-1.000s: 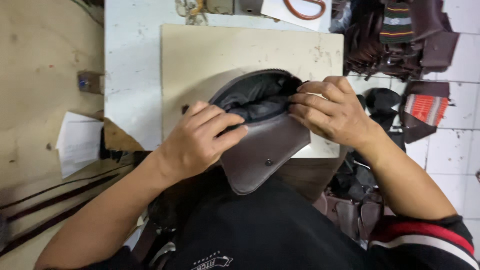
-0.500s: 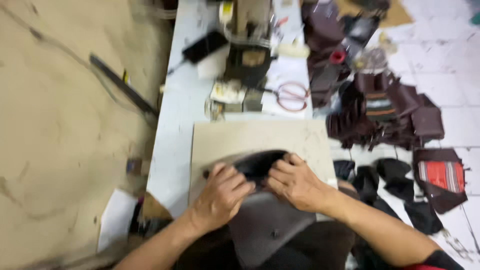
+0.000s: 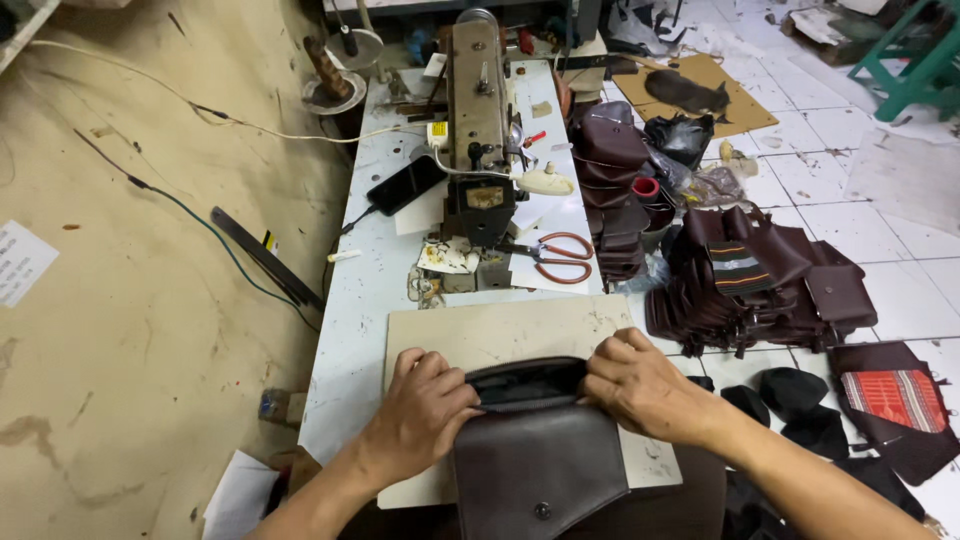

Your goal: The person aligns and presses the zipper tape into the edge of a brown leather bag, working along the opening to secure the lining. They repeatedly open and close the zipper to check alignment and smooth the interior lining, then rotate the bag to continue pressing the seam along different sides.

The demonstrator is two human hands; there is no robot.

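Pouch: a dark brown leather pouch (image 3: 540, 455) lies on a pale board (image 3: 500, 335) at the near edge of the surface, flap with a stud hanging toward the person, mouth held open.
Left hand: the left hand (image 3: 425, 415) grips the pouch's left rim, fingers closed on the edge.
Right hand: the right hand (image 3: 640, 385) grips the pouch's right rim, fingers curled shut over it.
Surface: a long white surface (image 3: 370, 290), scuffed and spotted; beyond the pouch stand a sewing machine (image 3: 478, 130), red-handled scissors (image 3: 560, 258) and a black phone (image 3: 405, 184).
Room: right of the pouch, stacks of brown leather pieces (image 3: 750, 285) on a white tiled floor (image 3: 890, 220); left of it, a stained tan wall (image 3: 130, 300) with cables.
Change: the view has tilted up since half a second ago, the pouch now lower in frame; both hands keep their hold.
Edges: the pouch overhangs the board's near edge.
Open room: bare board beyond the pouch, up to the scissors.
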